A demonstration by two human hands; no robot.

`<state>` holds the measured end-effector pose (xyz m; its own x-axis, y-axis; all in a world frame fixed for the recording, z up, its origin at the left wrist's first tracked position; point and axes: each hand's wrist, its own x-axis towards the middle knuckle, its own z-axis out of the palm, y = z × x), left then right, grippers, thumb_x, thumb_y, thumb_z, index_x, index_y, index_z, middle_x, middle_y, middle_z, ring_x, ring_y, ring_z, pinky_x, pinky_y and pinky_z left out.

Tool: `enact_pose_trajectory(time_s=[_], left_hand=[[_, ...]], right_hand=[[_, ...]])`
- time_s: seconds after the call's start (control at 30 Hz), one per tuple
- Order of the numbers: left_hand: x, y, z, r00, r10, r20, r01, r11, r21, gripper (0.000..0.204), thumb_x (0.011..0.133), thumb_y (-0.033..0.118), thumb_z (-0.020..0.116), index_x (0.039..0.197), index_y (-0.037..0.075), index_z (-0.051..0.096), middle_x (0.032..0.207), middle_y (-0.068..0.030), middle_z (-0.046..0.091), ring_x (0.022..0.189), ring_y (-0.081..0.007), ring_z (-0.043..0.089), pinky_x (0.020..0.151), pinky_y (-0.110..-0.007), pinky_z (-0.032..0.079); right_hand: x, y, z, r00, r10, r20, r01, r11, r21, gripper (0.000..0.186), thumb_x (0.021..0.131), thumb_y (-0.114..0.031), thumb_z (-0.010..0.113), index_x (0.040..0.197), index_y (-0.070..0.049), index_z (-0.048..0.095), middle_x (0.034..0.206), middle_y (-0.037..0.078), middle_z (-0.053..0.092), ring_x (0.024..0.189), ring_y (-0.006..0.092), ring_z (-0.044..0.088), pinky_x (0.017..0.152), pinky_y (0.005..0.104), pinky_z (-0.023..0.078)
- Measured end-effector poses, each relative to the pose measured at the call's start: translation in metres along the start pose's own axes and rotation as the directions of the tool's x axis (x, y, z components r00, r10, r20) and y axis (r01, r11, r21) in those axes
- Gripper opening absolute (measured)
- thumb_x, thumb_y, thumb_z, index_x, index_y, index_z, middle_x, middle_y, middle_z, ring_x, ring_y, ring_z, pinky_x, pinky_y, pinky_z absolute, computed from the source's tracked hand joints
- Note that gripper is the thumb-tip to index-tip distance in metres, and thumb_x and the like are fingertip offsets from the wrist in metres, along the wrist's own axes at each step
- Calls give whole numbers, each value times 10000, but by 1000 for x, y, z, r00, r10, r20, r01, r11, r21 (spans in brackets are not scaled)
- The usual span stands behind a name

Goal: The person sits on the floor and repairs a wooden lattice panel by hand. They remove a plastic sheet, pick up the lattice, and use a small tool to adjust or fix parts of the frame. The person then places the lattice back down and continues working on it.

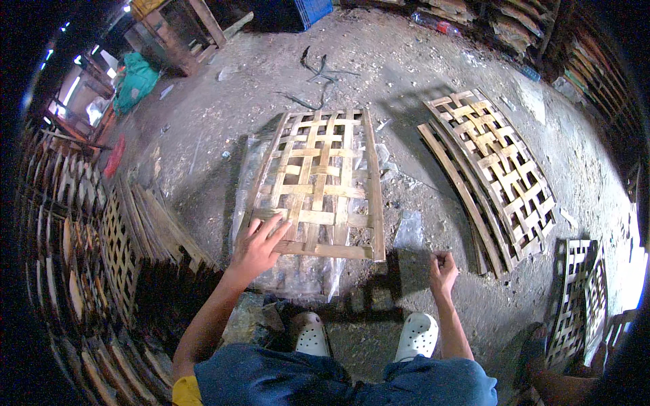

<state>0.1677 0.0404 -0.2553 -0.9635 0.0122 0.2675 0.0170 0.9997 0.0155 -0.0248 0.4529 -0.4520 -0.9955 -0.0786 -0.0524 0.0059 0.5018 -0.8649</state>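
Note:
A woven bamboo panel [318,218] with a wooden-strip frame lies in front of me, on clear plastic sheeting [298,283] spread over the floor. My left hand [258,245] rests on its near left corner, fingers spread over the slats. Off the near right corner, apart from the panel, my right hand [443,272] is held closed above the floor. Whether its curled fingers pinch anything small cannot be made out. Just beyond that hand is a scrap of clear plastic [409,230].
Stacked woven panels [497,155] lie to the right; more lean at the lower right [575,298], near another person's limb [558,386]. Piled panels and slats [122,250] line my left. Dark straps [328,74] lie ahead. A blue crate [313,10] and green sack [135,81] stand farther off.

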Motion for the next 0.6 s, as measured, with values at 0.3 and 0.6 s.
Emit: enact_pose_trajectory(time_s=[0.3, 0.6], left_hand=[[52, -57, -17, 929, -62, -364, 52, 998, -37, 304, 865, -5, 679, 1149, 87, 738, 1062, -136, 746, 809, -239, 614, 671, -359, 511], [40, -83, -74, 492, -838, -235, 237, 389, -890, 458, 1072, 391, 519, 1298, 13, 643, 1273, -173, 674, 1132, -272, 652, 814, -436, 562]], right_hand=[[7, 13, 2, 997, -74, -18, 74, 997, 4, 218, 919, -229, 688, 960, -16, 671, 777, 86, 674, 718, 157, 613, 707, 330, 512], [5, 17, 3, 998, -62, -27, 61, 997, -35, 237, 914, -247, 695, 962, -16, 676, 803, 90, 682, 745, 165, 627, 718, 345, 512]])
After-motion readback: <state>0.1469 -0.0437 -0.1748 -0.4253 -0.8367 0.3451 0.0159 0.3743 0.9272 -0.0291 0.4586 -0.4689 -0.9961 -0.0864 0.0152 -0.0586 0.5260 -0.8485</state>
